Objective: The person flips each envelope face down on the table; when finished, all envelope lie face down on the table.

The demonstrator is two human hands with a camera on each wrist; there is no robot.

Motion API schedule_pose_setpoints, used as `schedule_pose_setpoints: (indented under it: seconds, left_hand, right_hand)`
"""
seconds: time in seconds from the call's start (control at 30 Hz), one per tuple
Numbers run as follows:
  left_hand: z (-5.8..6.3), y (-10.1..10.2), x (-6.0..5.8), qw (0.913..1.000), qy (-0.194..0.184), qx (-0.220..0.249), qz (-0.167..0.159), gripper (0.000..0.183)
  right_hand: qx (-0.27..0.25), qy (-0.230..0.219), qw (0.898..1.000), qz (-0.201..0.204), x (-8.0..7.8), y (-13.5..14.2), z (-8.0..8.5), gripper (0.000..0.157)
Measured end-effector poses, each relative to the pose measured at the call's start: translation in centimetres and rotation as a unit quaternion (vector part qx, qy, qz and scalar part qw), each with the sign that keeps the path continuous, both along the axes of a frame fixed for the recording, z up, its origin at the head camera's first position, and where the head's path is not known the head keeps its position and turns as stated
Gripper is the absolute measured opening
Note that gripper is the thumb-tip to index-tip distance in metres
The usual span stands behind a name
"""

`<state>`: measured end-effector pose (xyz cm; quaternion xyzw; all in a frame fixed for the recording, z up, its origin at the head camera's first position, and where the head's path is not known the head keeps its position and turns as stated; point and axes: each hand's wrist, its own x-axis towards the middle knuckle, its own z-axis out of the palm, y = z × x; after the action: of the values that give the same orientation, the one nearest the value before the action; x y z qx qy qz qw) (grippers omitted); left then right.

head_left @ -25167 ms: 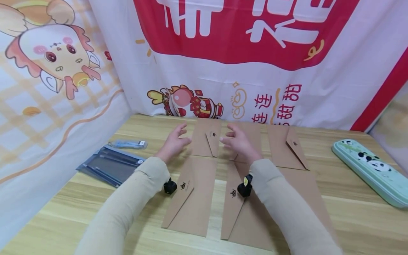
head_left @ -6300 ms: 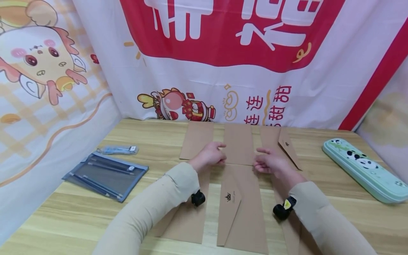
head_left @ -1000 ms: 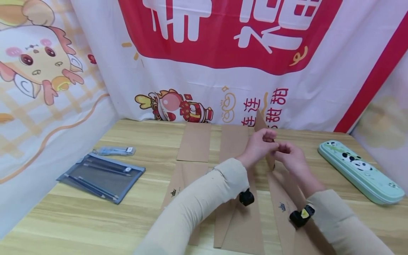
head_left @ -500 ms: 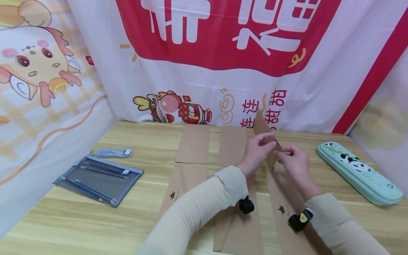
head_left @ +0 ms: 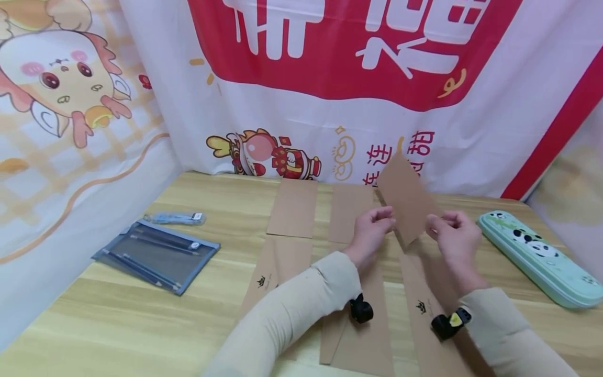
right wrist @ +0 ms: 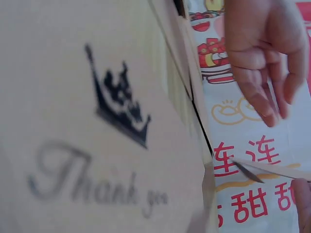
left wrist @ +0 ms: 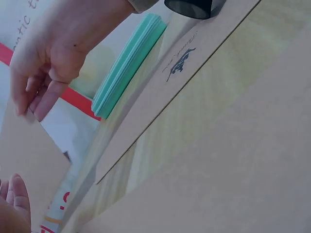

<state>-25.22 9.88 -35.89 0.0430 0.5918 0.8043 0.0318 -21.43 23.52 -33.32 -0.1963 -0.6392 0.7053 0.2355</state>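
Note:
A brown paper envelope [head_left: 409, 201] is raised on a tilt above the table's back right, plain face toward the head camera. My right hand [head_left: 456, 241] pinches it by its near right corner between thumb and fingers, as the left wrist view also shows. Near its left edge is my left hand [head_left: 372, 233], fingers loosely bent; in the right wrist view this left hand [right wrist: 267, 58] stands apart from the envelope's thin edge [right wrist: 279, 170]. Below my forearms lies a front-right envelope [head_left: 426, 324], printed with a crown and "Thank you".
Two envelopes, back left [head_left: 292, 208] and back middle [head_left: 349, 209], lie plain face up. Front-left [head_left: 289, 262] and front-middle [head_left: 365, 335] envelopes lie partly under my left arm. A blue mesh pouch [head_left: 157, 256] with pencils and a small blue packet [head_left: 176, 218] are left; a green panda case [head_left: 537, 251] is right.
The back-right envelope, edge-on between both hands half a second ago, has swung to show its plain face. My right hand moved right with it; my left hand came away. Earlier, the back envelopes showed flaps.

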Motion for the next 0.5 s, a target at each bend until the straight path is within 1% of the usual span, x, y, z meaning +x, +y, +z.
schedule_pose_setpoints:
  seconds: [0.07,0.1,0.17,0.23,0.3,0.4,0.5]
  left_hand:
    - [-0.1,0.1,0.1,0.9997,-0.02,0.005,0.013,0.032]
    - [-0.1,0.2,0.1,0.9996,-0.025,0.001,0.017,0.033]
    - [-0.1,0.3,0.2,0.9992,-0.033,0.001,0.025,0.034]
    - [-0.2,0.4,0.4,0.9989,-0.035,0.004,0.031,0.035]
    - [-0.3,0.5,0.4,0.9987,-0.035,0.01,0.036,0.035]
    - [-0.3,0.7,0.5,0.9985,-0.034,0.017,0.04,0.035]
    - [-0.4,1.0,0.7,0.998,-0.047,0.023,0.036,0.034]
  right_hand:
    - [-0.082,0.033,0.996,-0.004,0.0,0.3,-0.1,0.02]
    - [-0.124,0.046,0.991,-0.003,0.1,0.5,-0.2,0.022]
    - [-0.194,0.06,0.979,0.002,0.2,0.8,-0.3,0.025]
    - [-0.256,0.061,0.965,0.006,0.4,1.2,-0.4,0.028]
    - [-0.298,0.056,0.953,0.009,0.7,1.6,-0.5,0.029]
    - [-0.338,0.058,0.939,0.014,0.9,1.9,-0.5,0.029]
    - [-0.369,0.064,0.927,0.015,1.0,2.1,-0.5,0.031]
